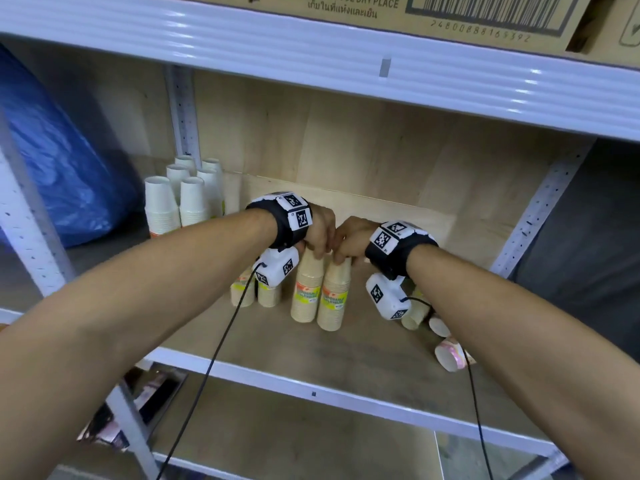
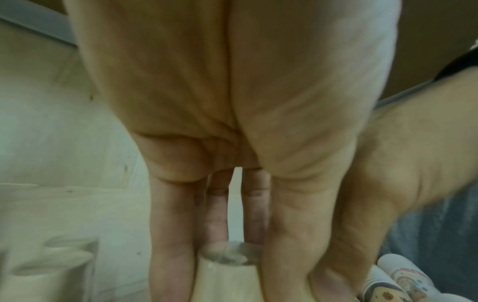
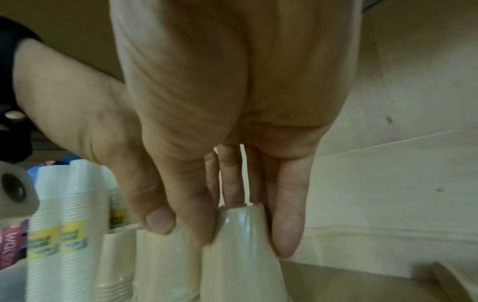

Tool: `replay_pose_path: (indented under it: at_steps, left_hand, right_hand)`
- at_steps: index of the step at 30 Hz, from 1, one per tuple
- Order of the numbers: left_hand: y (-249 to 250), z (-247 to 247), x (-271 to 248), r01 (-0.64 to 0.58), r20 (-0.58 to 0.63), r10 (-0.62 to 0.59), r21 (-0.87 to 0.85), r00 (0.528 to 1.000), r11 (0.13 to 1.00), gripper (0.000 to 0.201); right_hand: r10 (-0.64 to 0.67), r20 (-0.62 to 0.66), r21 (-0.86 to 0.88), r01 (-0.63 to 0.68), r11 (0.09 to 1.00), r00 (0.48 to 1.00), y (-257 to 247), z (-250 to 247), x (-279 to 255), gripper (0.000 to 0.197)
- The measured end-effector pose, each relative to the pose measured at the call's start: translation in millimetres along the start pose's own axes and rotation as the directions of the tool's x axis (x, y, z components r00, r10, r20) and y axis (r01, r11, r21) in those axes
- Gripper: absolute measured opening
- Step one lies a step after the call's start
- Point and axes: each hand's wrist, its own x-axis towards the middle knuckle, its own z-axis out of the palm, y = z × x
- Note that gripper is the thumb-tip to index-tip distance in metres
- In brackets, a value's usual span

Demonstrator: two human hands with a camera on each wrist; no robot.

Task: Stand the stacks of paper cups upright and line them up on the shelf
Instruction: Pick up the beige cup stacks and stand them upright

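Two brown paper cup stacks in clear wrap stand upright side by side mid-shelf, each with an orange and yellow label. My left hand (image 1: 320, 242) grips the top of the left stack (image 1: 306, 289), fingers down both sides of that stack (image 2: 227, 275). My right hand (image 1: 344, 249) grips the top of the right stack (image 1: 335, 296); in the right wrist view its thumb and fingers (image 3: 287, 230) pinch this stack (image 3: 240, 257). The two hands touch each other. Two more brown stacks (image 1: 256, 292) stand just behind-left, partly hidden by my left wrist camera.
Several white cup stacks (image 1: 180, 202) stand upright at the shelf's back left. Under my right forearm lie tipped brown stacks (image 1: 415, 315) and patterned cups (image 1: 450, 355) near the shelf's front edge (image 1: 311, 386). A blue bag (image 1: 52, 161) is at far left, a cardboard box (image 1: 450, 15) on the shelf above.
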Motion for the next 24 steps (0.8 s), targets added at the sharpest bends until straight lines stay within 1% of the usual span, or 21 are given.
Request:
replay_pose_path:
  at_steps: [3, 6, 8, 12, 16, 20, 24]
  left_hand:
    - [-9.7, -3.5, -18.9, 0.026, 0.037, -0.026, -0.02, 0.999, 0.999, 0.035]
    - [-21.9, -3.7, -36.0, 0.085, 0.053, -0.085, -0.011, 0.995, 0.996, 0.032]
    - [-31.1, -2.5, -45.0, 0.129, 0.065, -0.127, -0.023, 0.99, 0.991, 0.032]
    - [-53.5, 0.6, -64.4, 0.162, 0.064, -0.159, -0.049, 0.985, 0.986, 0.033]
    - [-74.5, 7.4, -78.3, 0.211, 0.057, -0.206, -0.088, 0.977, 0.974, 0.032]
    - [-91.3, 18.1, -80.2, 0.237, 0.006, -0.237, -0.084, 0.971, 0.968, 0.026]
    - [-99.3, 27.6, -78.5, 0.254, -0.006, -0.255, -0.062, 0.967, 0.965, 0.029]
  right_hand:
    - [-0.036, 0.068, 0.079, 0.031, 0.996, 0.997, -16.5, 3.3, -3.3, 0.03]
    - [-0.088, 0.096, 0.125, 0.076, 0.989, 0.991, -32.9, 9.5, -5.1, 0.02]
    - [-0.129, 0.105, 0.139, 0.114, 0.984, 0.986, -44.9, 13.6, -5.2, 0.02]
    - [-0.192, 0.096, 0.146, 0.177, 0.973, 0.977, -68.8, 23.2, -2.6, 0.023]
    - [-0.218, 0.042, 0.14, 0.211, 0.967, 0.975, -86.2, 35.0, 2.4, 0.026]
    - [-0.226, 0.02, 0.086, 0.224, 0.971, 0.974, -97.0, 44.5, 6.6, 0.03]
    - [-0.231, 0.0, 0.086, 0.23, 0.969, 0.973, -99.5, 51.2, 11.0, 0.034]
